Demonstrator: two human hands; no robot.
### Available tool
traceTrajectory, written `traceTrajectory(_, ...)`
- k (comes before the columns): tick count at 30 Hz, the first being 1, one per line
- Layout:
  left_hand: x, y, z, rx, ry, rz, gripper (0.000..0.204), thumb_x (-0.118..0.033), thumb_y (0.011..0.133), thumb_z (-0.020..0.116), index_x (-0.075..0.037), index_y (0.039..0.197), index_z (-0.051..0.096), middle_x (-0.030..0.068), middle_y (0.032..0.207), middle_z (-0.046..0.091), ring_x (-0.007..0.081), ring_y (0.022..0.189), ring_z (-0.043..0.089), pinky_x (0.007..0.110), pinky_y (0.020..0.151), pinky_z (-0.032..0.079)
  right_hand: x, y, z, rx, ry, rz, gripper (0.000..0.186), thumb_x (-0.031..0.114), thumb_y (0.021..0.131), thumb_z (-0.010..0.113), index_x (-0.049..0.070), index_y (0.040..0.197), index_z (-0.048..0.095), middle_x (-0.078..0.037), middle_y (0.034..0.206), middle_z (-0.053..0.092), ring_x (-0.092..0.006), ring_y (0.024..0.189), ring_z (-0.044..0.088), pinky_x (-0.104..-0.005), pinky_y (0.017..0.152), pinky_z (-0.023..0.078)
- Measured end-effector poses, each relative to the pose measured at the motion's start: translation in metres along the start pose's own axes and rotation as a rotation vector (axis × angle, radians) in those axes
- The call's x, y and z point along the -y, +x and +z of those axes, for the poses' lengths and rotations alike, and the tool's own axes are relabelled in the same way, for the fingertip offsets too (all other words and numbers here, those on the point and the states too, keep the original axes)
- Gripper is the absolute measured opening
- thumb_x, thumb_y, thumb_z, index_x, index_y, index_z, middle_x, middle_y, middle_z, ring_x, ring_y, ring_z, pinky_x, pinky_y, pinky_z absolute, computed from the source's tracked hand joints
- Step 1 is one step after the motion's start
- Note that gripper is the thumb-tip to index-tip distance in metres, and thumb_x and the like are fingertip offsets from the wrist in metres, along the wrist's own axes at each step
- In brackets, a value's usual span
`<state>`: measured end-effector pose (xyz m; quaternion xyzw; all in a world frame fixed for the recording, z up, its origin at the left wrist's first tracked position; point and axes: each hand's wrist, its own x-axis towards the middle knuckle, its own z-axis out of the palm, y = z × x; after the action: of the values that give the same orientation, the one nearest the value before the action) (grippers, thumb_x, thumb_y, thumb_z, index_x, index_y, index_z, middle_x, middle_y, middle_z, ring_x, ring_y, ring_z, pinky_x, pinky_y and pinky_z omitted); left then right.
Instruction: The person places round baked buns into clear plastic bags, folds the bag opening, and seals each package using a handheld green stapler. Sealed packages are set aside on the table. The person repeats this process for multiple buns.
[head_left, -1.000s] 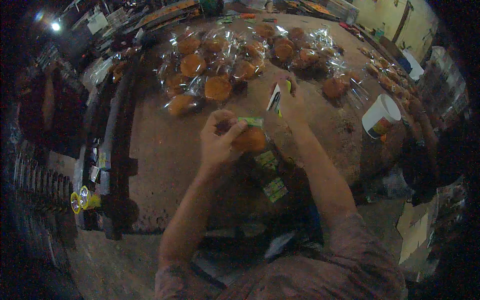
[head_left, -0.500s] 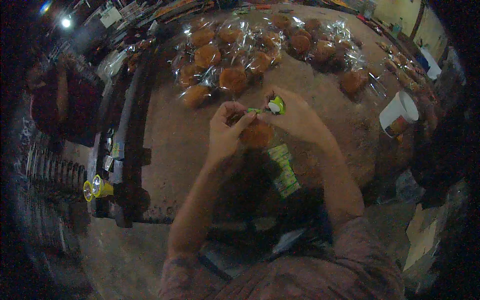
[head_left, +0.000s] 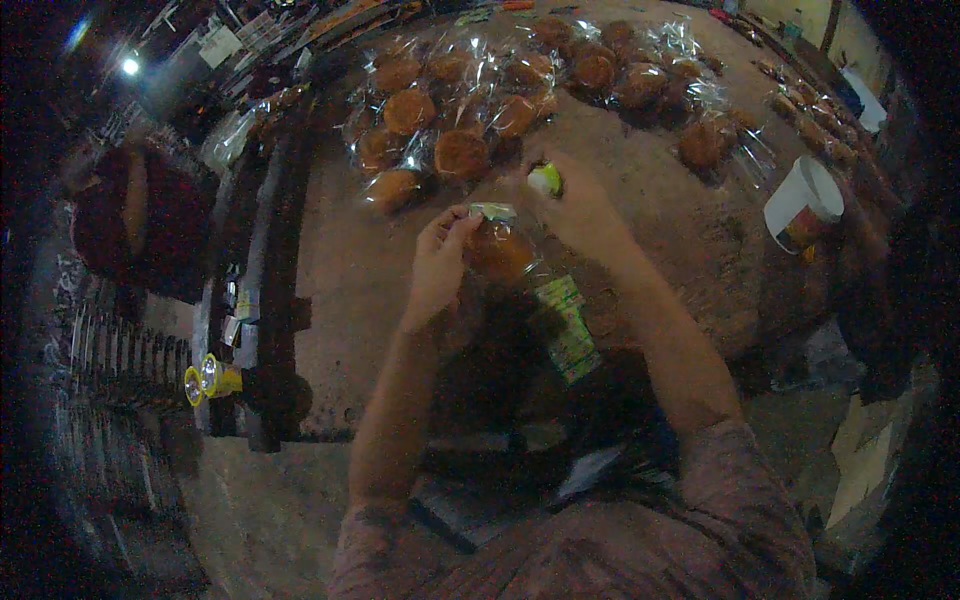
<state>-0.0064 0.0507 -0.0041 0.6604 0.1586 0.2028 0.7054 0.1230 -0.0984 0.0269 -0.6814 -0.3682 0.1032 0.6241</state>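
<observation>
A round brown bun (head_left: 499, 254) in a clear plastic bag lies on the near part of the brown table, in front of me. My left hand (head_left: 443, 245) pinches the top of that bag, where a small folded green-and-white label (head_left: 493, 211) sits across its mouth. Up and to the right, apart from the bag, my right hand (head_left: 580, 205) is closed round a lime-green and white tool (head_left: 545, 179) that looks like a small stapler. Just below the bun, green printed labels (head_left: 567, 335) lie at the table's near edge.
Several bagged buns (head_left: 460, 155) cover the far left and middle of the table (head_left: 345, 330), with more bagged buns (head_left: 640, 85) at the far right. A white bucket (head_left: 803, 203) stands on the right. Yellow cups (head_left: 215, 378) are beside a dark beam on the left.
My right hand has drawn the green tool up and away from the label. The folded label now shows flat across the bag top, still pinched by my left hand.
</observation>
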Motion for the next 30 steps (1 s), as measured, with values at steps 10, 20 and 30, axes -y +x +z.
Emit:
traceTrajectory(10, 0.016, -0.026, 0.020, 0.686, -1.140, -0.313, 0.049, -0.042, 0.105, 0.040, 0.000, 0.125, 0.056, 0.0144, 0.103, 0.065, 0.0289, 0.093, 0.065, 0.043, 0.083, 0.056, 0.029, -0.014, 0.031, -0.294, 0.566, -0.048, 0.043, 0.050, 0.104, 0.037, 0.009, 0.098, 0.049, -0.007, 0.080, 0.057, -0.0178, 0.064, 0.060, -0.0306, 0.057, 0.052)
traceTrajectory(20, -0.004, -0.038, 0.036, 0.113, -0.497, -0.522, 0.055, -0.048, 0.107, 0.033, -0.005, 0.138, 0.047, 0.0176, 0.124, 0.061, 0.0300, 0.110, 0.063, 0.047, 0.097, 0.053, 0.039, -0.028, 0.031, -0.035, 0.742, -0.021, 0.037, 0.043, 0.104, 0.043, 0.008, 0.099, 0.057, -0.001, 0.071, 0.057, -0.0102, 0.059, 0.057, -0.0270, 0.054, 0.049)
traceTrajectory(30, 0.017, -0.029, 0.034, 0.157, -0.506, -0.438, 0.042, -0.036, 0.108, 0.036, -0.006, 0.134, 0.049, 0.0111, 0.120, 0.060, 0.0283, 0.110, 0.062, 0.046, 0.096, 0.052, 0.027, -0.024, 0.033, -0.043, 0.530, -0.064, 0.039, 0.045, 0.099, 0.064, 0.006, 0.090, 0.065, 0.002, 0.073, 0.059, -0.0042, 0.063, 0.052, -0.0266, 0.053, 0.042)
